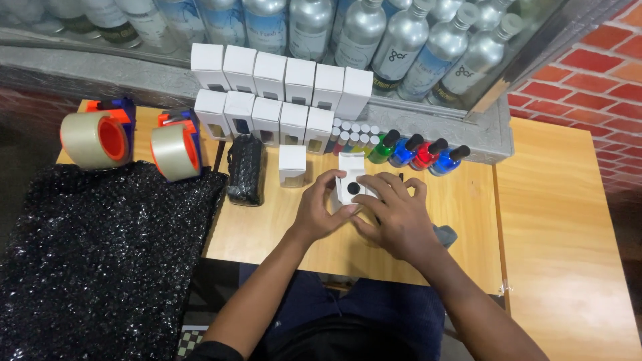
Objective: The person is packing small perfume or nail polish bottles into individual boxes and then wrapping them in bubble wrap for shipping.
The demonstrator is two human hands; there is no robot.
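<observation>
Gripping one small white box (349, 187) together, left hand (319, 208) and right hand (396, 217) above wooden table (461, 200).

A wooden table (562, 220) stands beside a red brick wall (595, 73).

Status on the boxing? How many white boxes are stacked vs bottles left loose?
Done: eleven closed white boxes stand in two rows by the ledge, and one more box sits alone on the table.
In hand: left hand and right hand together hold an open white box with a dark bottle cap showing.
Left: four coloured bottles, green, blue, red and blue, stand unboxed, with small vials beside them.
</observation>
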